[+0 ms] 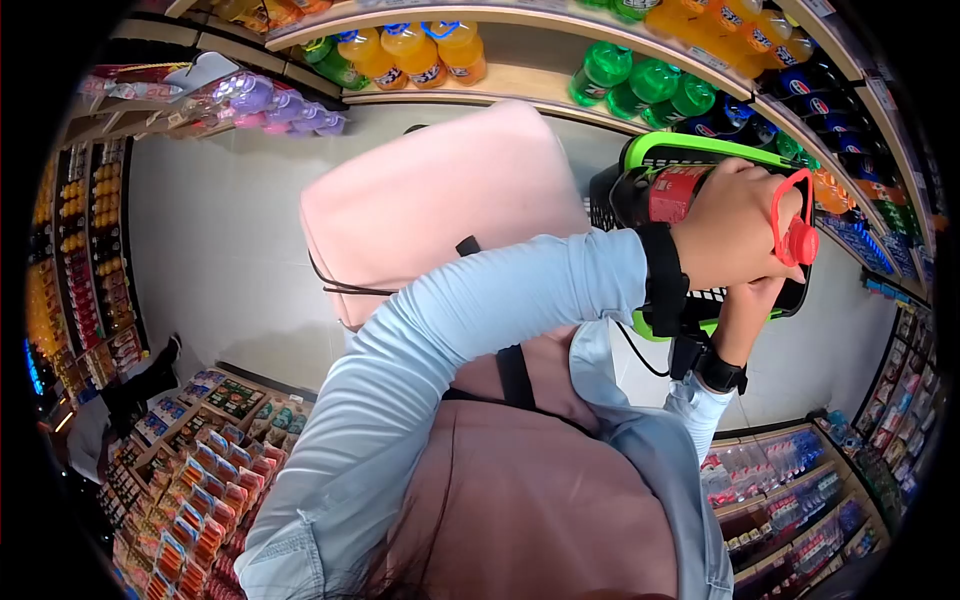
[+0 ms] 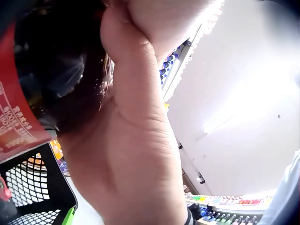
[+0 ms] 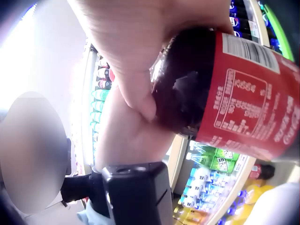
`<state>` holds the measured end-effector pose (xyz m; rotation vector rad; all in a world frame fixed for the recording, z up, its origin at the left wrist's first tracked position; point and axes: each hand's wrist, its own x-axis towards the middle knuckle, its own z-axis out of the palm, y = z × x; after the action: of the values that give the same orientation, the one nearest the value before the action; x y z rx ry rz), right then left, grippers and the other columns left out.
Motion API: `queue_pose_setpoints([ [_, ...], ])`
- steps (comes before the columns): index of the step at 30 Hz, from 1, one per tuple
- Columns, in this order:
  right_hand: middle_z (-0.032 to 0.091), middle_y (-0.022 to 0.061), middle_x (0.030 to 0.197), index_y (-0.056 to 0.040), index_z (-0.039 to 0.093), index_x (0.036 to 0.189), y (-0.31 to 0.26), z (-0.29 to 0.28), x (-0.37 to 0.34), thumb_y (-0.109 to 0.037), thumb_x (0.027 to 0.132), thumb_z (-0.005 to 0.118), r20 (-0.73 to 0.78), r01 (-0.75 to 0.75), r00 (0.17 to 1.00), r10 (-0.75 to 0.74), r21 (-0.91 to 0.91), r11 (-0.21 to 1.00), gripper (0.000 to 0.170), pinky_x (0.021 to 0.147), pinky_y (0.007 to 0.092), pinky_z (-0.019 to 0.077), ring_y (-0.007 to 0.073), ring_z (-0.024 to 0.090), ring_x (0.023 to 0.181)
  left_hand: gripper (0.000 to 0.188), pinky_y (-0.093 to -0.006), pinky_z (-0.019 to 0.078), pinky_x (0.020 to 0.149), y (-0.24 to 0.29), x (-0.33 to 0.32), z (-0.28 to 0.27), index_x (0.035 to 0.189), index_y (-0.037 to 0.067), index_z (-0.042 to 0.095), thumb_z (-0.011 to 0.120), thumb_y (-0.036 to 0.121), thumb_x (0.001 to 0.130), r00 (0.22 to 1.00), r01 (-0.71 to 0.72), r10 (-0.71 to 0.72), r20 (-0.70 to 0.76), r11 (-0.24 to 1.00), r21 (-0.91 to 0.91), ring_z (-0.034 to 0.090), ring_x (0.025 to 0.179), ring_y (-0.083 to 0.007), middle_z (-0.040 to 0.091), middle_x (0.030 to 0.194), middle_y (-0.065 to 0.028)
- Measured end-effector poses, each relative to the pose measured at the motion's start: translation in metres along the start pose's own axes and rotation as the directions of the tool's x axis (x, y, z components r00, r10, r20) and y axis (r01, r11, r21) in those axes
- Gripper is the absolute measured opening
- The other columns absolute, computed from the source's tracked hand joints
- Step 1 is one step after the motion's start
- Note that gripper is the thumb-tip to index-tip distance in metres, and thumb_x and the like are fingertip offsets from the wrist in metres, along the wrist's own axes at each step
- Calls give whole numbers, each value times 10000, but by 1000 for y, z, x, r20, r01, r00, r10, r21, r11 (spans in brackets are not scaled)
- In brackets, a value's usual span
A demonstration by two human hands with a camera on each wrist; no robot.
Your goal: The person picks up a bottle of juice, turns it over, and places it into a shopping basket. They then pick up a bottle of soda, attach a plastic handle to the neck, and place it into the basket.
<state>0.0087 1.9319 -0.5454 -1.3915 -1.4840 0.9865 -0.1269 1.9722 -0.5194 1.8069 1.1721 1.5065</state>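
A large cola bottle with dark liquid and a red label lies tilted over a black shopping basket with a bright green rim. My left hand grips it by the shoulder end, beside a red cap with a loop handle. Partly covered by the left hand, my right hand also holds the bottle at this end. In the right wrist view, a thumb presses against the dark shoulder of the bottle. The basket's mesh wall shows below the bottle in the left wrist view.
A large pink bag fills the middle in front of my body. Ahead, shelves hold orange soda bottles and green soda bottles. Packaged goods stand at lower left, where another person's dark-clothed leg shows.
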Motion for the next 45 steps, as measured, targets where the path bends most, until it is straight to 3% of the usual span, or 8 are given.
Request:
queue_pose_setpoints([
  [6, 545, 90, 1124, 23, 467, 1175, 2, -5, 8, -77, 826, 643, -71, 11, 997, -11, 4, 1000, 403, 877, 274, 423, 152, 536, 1010, 673, -409, 391, 862, -10, 1, 2, 1059, 21, 533, 780, 451, 604, 992, -109, 107, 67, 994, 23, 511, 1023, -331, 518, 1109, -170],
  [9, 544, 92, 1131, 21, 446, 1213, -3, -2, 12, -73, 824, 642, -47, 47, 998, -42, 101, 994, 445, 878, 274, 426, 142, 534, 1014, 680, -400, 401, 902, -26, 3, -5, 1111, -7, 517, 757, 437, 655, 983, -92, 119, 143, 979, -182, 490, 1058, -348, 497, 1131, -183],
  [10, 434, 124, 1326, -10, 308, 1370, -2, -9, 14, 1, 749, 695, 17, -40, 999, 38, 122, 992, 732, 993, 338, 383, 212, 462, 1189, 716, -389, 403, 933, -34, 0, -10, 1183, -23, 490, 740, 428, 685, 981, -122, 149, 123, 972, -201, 472, 1087, -358, 478, 1159, -196],
  [15, 449, 138, 1302, 7, 349, 1347, -36, 4, 18, 46, 709, 666, 90, 26, 995, -38, 127, 991, 713, 998, 348, 387, 221, 478, 1169, 1000, -374, 383, 989, -58, -12, -42, 1324, -16, 356, 870, 330, 539, 909, 64, 85, 409, 940, -336, 458, 1193, -334, 454, 1286, -219],
  [22, 584, 77, 1067, 31, 549, 1146, -38, 12, 28, -99, 861, 604, -114, 54, 993, -38, 136, 989, 318, 869, 252, 412, 118, 535, 975, 1017, -407, 371, 995, -59, -31, -29, 1339, 23, 322, 861, 333, 534, 957, -36, 74, 281, 989, -141, 435, 1201, -370, 423, 1302, -201],
  [30, 633, 51, 928, 33, 633, 996, -45, 18, 37, -109, 845, 646, -226, 135, 965, -132, 1, 991, 208, 787, 216, 424, 85, 556, 853, 1021, -443, 333, 1004, -38, -53, -13, 1317, 1, 331, 849, 413, 540, 998, -11, 10, 58, 1000, 9, 407, 1190, -399, 407, 1278, -218],
  [38, 654, 136, 1041, 66, 605, 1029, -49, 15, 39, -97, 844, 608, -93, 208, 974, -209, -12, 978, 246, 876, 243, 424, 141, 584, 952, 1035, -427, 381, 965, -57, -48, -31, 1296, 2, 356, 856, 435, 500, 979, -32, 40, 200, 999, -45, 433, 1175, -379, 427, 1251, -204],
  [45, 606, 217, 1133, 85, 587, 1056, -36, 4, 28, -71, 786, 551, 13, 271, 962, -271, 24, 962, 313, 1029, 402, 347, 284, 559, 1094, 1102, -436, 333, 1007, -56, -49, -33, 1343, 19, 307, 873, 403, 478, 956, -71, 92, 278, 994, -86, 423, 1214, -375, 430, 1304, -209],
])
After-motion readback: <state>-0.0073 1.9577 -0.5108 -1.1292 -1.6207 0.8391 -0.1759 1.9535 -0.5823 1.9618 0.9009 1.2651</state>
